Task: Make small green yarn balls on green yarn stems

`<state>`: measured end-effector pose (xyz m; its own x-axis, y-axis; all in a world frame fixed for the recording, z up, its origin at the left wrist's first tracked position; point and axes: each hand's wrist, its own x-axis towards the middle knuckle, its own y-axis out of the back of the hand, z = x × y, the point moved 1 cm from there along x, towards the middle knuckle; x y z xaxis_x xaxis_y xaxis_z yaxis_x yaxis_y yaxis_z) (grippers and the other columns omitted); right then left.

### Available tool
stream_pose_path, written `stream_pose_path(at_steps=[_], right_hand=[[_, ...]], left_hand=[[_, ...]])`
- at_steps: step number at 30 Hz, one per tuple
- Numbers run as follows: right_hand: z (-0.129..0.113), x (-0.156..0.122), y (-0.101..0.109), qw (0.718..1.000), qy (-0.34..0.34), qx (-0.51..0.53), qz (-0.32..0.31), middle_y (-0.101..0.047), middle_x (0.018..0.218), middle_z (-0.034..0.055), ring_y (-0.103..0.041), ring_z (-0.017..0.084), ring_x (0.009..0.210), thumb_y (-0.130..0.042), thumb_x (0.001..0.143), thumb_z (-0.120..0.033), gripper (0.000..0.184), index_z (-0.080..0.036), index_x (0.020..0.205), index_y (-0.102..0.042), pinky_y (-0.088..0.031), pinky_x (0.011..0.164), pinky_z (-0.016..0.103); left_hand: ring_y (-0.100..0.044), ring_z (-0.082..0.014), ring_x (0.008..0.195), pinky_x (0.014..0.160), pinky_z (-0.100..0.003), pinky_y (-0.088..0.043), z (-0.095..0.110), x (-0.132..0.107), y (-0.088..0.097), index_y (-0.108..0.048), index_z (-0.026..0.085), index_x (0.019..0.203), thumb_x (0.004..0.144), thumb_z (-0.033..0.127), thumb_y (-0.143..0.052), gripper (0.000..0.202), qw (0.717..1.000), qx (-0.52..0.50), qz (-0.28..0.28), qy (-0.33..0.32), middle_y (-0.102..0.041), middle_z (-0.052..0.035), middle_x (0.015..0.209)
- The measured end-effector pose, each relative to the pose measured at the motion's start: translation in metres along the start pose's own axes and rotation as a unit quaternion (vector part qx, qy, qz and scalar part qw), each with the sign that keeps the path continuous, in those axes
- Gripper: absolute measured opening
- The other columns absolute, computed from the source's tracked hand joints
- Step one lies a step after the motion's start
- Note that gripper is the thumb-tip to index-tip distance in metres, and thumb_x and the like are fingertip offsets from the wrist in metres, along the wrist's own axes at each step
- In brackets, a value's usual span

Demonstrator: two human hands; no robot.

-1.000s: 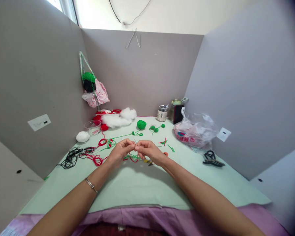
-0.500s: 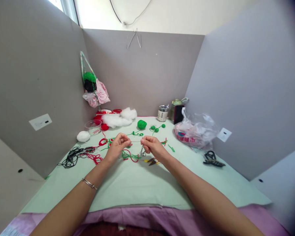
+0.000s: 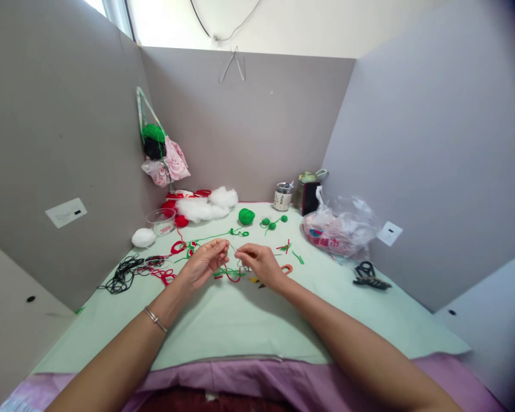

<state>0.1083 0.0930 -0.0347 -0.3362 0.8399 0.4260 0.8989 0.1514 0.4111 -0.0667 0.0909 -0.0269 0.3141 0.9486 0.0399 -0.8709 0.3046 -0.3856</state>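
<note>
My left hand [image 3: 203,264] and my right hand [image 3: 260,264] meet low over the pale green table cover [image 3: 240,326], fingertips a short gap apart. Both are pinched closed on a thin thread [image 3: 233,249] that runs between them; a needle may be in my right fingers, too small to be sure. Under the hands lies a tangle of green and red yarn [image 3: 229,274]. A silver bangle [image 3: 155,319] sits on my left wrist.
Black yarn [image 3: 126,272] and red yarn [image 3: 165,277] lie left. At the back are white stuffing [image 3: 201,209], a green yarn ball [image 3: 246,216], a clear cup [image 3: 162,221] and a tin [image 3: 282,197]. A plastic bag [image 3: 339,229] and black clips [image 3: 371,277] sit right. Grey partitions enclose the table.
Half a second ago my hands were spread with the thread taut between them. They have since come back together and dropped slightly toward the yarn tangle.
</note>
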Motion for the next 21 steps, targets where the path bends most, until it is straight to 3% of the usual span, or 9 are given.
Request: stream_pose_path(at_steps=[3, 6, 9, 13, 17, 21], right_hand=[[-0.006, -0.007, -0.007, 0.984, 0.110, -0.132, -0.045, -0.062, 0.077, 0.0037, -0.054, 0.014, 0.071, -0.051, 0.093, -0.030, 0.021, -0.019, 0.086, -0.068, -0.039, 0.069, 0.026], [-0.010, -0.009, -0.006, 0.973, 0.146, -0.172, -0.050, -0.063, 0.079, 0.0044, -0.055, 0.015, 0.073, -0.046, 0.095, -0.027, 0.024, -0.020, 0.090, -0.068, -0.039, 0.070, 0.026], [-0.011, -0.007, 0.000, 0.980, 0.124, -0.155, -0.021, -0.063, 0.077, 0.0035, -0.053, 0.014, 0.069, -0.045, 0.095, -0.027, 0.023, -0.019, 0.089, -0.066, -0.038, 0.067, 0.025], [-0.010, -0.003, 0.008, 0.991, 0.057, -0.119, 0.006, -0.057, 0.066, -0.0002, -0.047, 0.012, 0.061, -0.049, 0.091, -0.025, 0.022, -0.018, 0.074, -0.062, -0.035, 0.061, 0.023], [-0.008, -0.001, 0.008, 0.997, 0.007, -0.071, 0.005, -0.051, 0.060, -0.0025, -0.043, 0.011, 0.058, -0.050, 0.088, -0.025, 0.023, -0.018, 0.068, -0.057, -0.033, 0.057, 0.022], [-0.008, -0.001, 0.006, 0.999, -0.025, -0.027, -0.014, -0.050, 0.059, -0.0028, -0.042, 0.010, 0.057, -0.050, 0.088, -0.028, 0.025, -0.017, 0.066, -0.055, -0.032, 0.056, 0.022]], left_hand=[[-0.051, -0.0081, 0.062, 0.062, -0.021, -0.047, -0.003, 0.002, 0.003, -0.067, 0.016, 0.079, 0.069, 0.035, -0.077, 0.024, 0.999, 0.046, 0.024, -0.002, -0.058, -0.0002, 0.073], [-0.055, -0.0120, 0.068, 0.064, -0.024, -0.046, -0.008, 0.001, 0.002, -0.071, 0.016, 0.079, 0.071, 0.038, -0.074, 0.023, 0.979, 0.188, 0.042, -0.066, -0.062, -0.0027, 0.080], [-0.055, -0.0139, 0.071, 0.064, -0.025, -0.045, -0.010, -0.003, -0.002, -0.073, 0.018, 0.082, 0.078, 0.040, -0.066, 0.023, 0.938, 0.312, 0.030, -0.147, -0.061, -0.0032, 0.082], [-0.052, -0.0143, 0.071, 0.066, -0.026, -0.042, -0.010, -0.005, -0.004, -0.072, 0.019, 0.079, 0.083, 0.037, -0.060, 0.023, 0.910, 0.376, -0.018, -0.172, -0.059, -0.0029, 0.078], [-0.055, -0.0156, 0.075, 0.073, -0.028, -0.042, -0.011, -0.001, 0.001, -0.069, 0.018, 0.070, 0.075, 0.032, -0.070, 0.015, 0.917, 0.363, -0.004, -0.164, -0.059, -0.0028, 0.077], [-0.059, -0.0164, 0.080, 0.079, -0.031, -0.044, -0.011, 0.003, 0.003, -0.062, 0.016, 0.064, 0.067, 0.031, -0.077, 0.021, 0.958, 0.257, 0.001, -0.124, -0.063, -0.0040, 0.085]])
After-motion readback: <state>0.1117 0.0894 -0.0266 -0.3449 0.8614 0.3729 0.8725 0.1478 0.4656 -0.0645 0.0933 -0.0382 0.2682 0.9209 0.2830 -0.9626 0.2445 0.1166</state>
